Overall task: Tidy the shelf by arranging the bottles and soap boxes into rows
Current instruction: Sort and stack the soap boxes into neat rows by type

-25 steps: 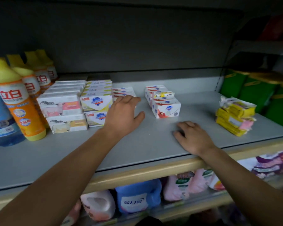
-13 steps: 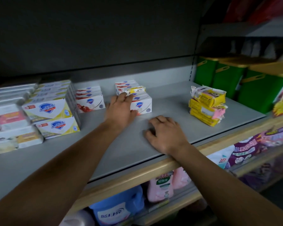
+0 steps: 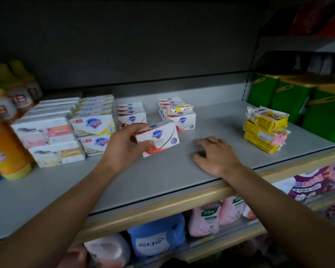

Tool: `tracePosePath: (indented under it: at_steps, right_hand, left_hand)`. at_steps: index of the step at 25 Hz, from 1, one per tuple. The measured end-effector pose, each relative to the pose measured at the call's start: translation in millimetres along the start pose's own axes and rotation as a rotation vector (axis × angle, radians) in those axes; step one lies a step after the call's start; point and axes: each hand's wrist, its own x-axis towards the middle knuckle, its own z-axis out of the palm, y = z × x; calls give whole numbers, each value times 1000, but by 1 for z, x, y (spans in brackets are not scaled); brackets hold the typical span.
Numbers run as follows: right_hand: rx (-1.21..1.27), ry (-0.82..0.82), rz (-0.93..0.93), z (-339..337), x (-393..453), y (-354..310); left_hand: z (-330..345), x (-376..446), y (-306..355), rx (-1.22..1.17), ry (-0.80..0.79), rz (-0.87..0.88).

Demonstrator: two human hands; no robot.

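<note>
One white cardboard soap box with a red flower print (image 3: 157, 140) is pinched in my left hand (image 3: 124, 149), lifted between two short rows. I'd set it square behind a row's front. My right hand (image 3: 217, 157) rests loosely curled on the grey shelf (image 3: 162, 176), holding nothing.

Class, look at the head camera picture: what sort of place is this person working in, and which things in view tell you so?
Most likely a shop aisle for household goods. Many identical soap boxes stand in rows on a grey shelf, matching detergent bottles line its left end, and refill bags fill the shelf below.
</note>
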Motion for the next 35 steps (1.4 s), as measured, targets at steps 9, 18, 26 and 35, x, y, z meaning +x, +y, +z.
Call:
tracePosePath:
  at_steps: [9,18,26,35]
  right_hand:
    - [798,-16,-344,13,12,-82]
    - [1037,242,-224,17,9,-83]
    - [970,152,-113,16,7,-84]
    - [973,291,-364,19,4,-86]
  left_hand:
    - [-23,-5,-16,-459,30,-200]
    - [-27,-9,-6,-703,-99,-333]
    - [-23,-12,-9,-374,-44,-481]
    - [-23,-9,-6,-864,-13,-509]
